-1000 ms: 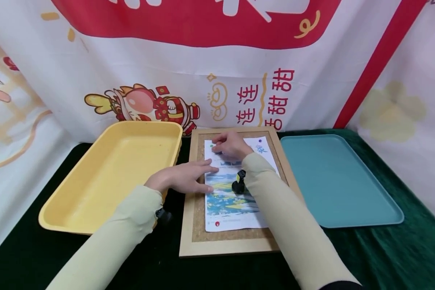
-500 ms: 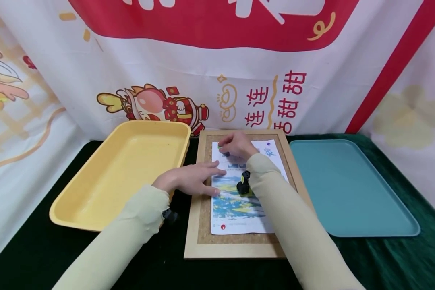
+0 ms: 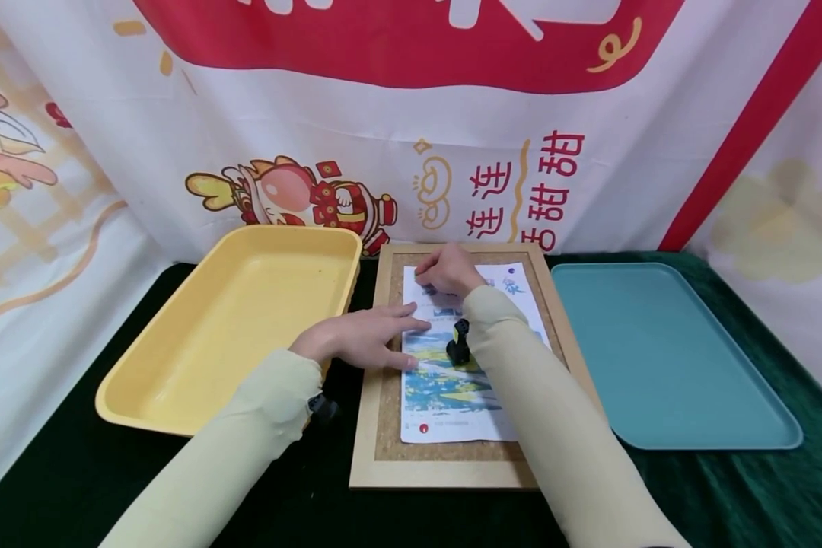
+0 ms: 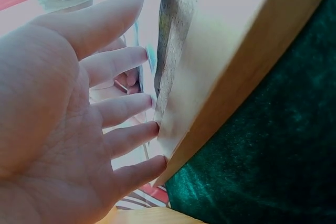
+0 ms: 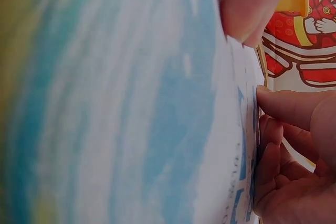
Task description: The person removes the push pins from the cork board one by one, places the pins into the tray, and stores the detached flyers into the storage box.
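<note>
A white sheet printed with a blue and yellow landscape lies on a wood-framed cork board. My left hand stretches over the frame's left side, fingers spread, its fingertips at the sheet's left edge; the left wrist view shows the palm holding nothing. At the sheet's upper left corner, my right hand has thumb and fingers bent together where a green thumbtack showed earlier; the fingers now hide it. In the right wrist view the thumb tip meets the paper. A red thumbtack marks the lower left corner, a purple one the upper right.
To the left stands a deep yellow tray, close to the board. A flat teal tray lies at the right. Dark green cloth covers the table, and a printed white curtain hangs behind the board.
The head view has shifted, so everything sits further right in it. The green thumbtack, visible at the right fingertips before, is now covered by them. Both hands keep their places on the sheet.
</note>
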Motion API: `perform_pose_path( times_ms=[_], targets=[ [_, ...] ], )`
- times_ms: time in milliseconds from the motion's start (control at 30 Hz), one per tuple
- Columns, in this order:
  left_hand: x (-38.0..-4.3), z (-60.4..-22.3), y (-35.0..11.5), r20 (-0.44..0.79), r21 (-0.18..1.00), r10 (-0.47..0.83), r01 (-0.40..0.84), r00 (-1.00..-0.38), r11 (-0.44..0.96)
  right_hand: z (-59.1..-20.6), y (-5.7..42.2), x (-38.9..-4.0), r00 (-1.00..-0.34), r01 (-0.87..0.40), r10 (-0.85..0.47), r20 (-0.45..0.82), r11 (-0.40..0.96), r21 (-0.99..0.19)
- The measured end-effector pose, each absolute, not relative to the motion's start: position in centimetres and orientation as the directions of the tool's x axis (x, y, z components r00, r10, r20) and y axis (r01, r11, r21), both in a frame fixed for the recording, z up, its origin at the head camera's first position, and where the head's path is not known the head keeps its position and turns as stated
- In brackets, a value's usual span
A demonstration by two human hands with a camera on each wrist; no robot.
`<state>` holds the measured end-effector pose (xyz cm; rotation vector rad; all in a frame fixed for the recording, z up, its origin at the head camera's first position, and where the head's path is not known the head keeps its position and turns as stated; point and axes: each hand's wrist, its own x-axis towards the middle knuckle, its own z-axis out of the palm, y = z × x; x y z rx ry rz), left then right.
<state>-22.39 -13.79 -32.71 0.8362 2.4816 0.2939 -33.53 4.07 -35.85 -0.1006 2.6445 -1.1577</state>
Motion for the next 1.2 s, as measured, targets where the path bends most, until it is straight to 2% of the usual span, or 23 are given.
perform_pose_path(
  times_ms=[567, 933, 1200],
  targets=[
    [-22.5, -32.9, -13.7, -0.39, 0.347, 0.612, 0.506, -0.687, 0.789, -35.7, 3.8, -33.7, -0.953, 0.085, -0.155, -0.259, 0.686, -0.723],
    [-22.2, -32.8, -13.8, -0.398, 0.345, 0.607, 0.5, -0.688, 0.794, -35.4, 3.5, -33.5, -0.951, 0.029, -0.186, -0.247, 0.741, -0.671],
    [-22.4, -32.9, -13.9, -0.394, 0.346, 0.613, 0.507, -0.685, 0.789, -35.7, 2.9, -33.8, -0.95, 0.102, -0.128, -0.284, 0.734, -0.672]
  ],
)
